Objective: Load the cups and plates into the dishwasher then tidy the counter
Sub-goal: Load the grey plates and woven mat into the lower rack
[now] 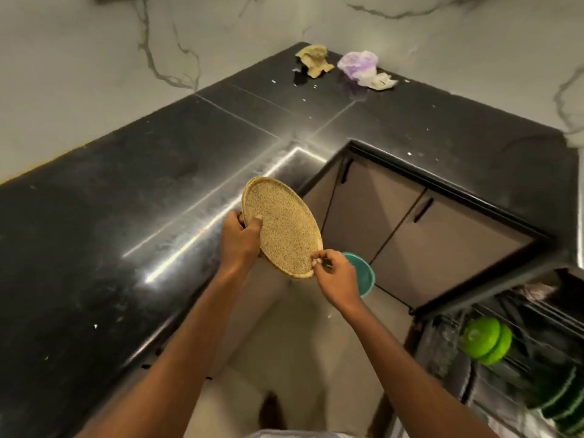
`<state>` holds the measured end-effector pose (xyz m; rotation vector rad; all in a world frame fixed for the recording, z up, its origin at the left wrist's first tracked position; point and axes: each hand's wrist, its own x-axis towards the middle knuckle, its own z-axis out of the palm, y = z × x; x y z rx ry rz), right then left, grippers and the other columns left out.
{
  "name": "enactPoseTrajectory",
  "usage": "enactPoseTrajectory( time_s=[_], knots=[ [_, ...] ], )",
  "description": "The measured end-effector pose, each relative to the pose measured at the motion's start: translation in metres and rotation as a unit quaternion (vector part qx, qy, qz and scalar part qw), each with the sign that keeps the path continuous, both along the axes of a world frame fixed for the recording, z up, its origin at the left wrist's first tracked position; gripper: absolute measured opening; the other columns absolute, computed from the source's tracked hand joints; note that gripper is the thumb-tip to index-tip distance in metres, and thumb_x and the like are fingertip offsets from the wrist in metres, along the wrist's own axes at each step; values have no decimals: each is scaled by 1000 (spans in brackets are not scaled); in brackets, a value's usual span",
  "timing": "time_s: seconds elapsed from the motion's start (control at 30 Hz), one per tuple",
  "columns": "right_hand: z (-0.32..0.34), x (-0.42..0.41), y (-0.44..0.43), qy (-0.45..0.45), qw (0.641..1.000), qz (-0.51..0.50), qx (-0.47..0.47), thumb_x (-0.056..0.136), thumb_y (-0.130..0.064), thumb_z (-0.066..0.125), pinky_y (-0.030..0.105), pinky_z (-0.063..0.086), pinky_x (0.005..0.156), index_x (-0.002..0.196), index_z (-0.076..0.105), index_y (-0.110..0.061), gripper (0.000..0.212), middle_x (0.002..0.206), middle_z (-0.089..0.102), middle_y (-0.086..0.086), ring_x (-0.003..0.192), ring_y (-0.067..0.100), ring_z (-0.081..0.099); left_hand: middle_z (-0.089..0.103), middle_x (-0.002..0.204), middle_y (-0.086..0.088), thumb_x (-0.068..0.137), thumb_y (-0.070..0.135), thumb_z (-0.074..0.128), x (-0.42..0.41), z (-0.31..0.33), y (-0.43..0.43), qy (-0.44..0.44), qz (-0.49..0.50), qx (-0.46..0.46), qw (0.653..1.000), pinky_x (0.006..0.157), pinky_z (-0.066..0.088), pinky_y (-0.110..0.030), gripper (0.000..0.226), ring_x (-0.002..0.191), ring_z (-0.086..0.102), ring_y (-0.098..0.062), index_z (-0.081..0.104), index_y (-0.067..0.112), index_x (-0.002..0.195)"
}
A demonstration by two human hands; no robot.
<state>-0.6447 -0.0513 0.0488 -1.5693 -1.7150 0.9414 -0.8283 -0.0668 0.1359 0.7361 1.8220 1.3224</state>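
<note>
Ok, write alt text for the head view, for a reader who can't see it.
Both hands hold a speckled tan plate tilted over a black counter's edge: left hand on its left rim, right hand pinching its lower edge, with a teal dish behind that hand. Crumpled wrappers lie in the far corner; green dishes sit in the rack at lower right.

White marble-look walls (94, 58) with dark grey veins closed the corner at twelve o'clock. A glossy black L-shaped tabletop (110, 200) caught streaks of light. Beige cabinet doors (442, 235) with black handles stood at three o'clock, over a pale floor (300, 343).
</note>
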Motion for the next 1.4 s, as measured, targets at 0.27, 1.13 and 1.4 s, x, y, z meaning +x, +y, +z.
enactPoseTrajectory(
  time_s=[0.27, 1.13, 1.4],
  knots=[
    [-23, 128, -87, 24, 990, -101, -90, 87, -10, 64, 21, 52, 73, 103, 69, -17, 18, 111, 63, 0, 95, 11, 63, 53, 74, 0, 88, 31, 61, 121, -27, -62, 44, -83, -21, 995, 65, 55, -58, 29, 74, 61, -29, 39, 22, 72],
    [-122, 483, -287, 176, 809, -487, -279, 88, -19, 67, 50, 55, 87, 78, 67, -18, 10, 82, 70, 5, 83, 26, 66, 47, 66, 4, 94, 26, 55, 504, -150, -152, 197, -337, -52, 919, 55, 39, -32, 21, 59, 46, -17, 43, 10, 90],
    [-221, 546, -272, 202, 746, -553, -312, 89, -7, 62, 40, 57, 83, 86, 69, -19, 15, 87, 69, 8, 87, 27, 66, 56, 77, -3, 98, 26, 49, 576, -270, -108, 252, -383, -108, 882, 46, 29, -24, 18, 60, 52, -14, 42, 10, 94]
  ],
)
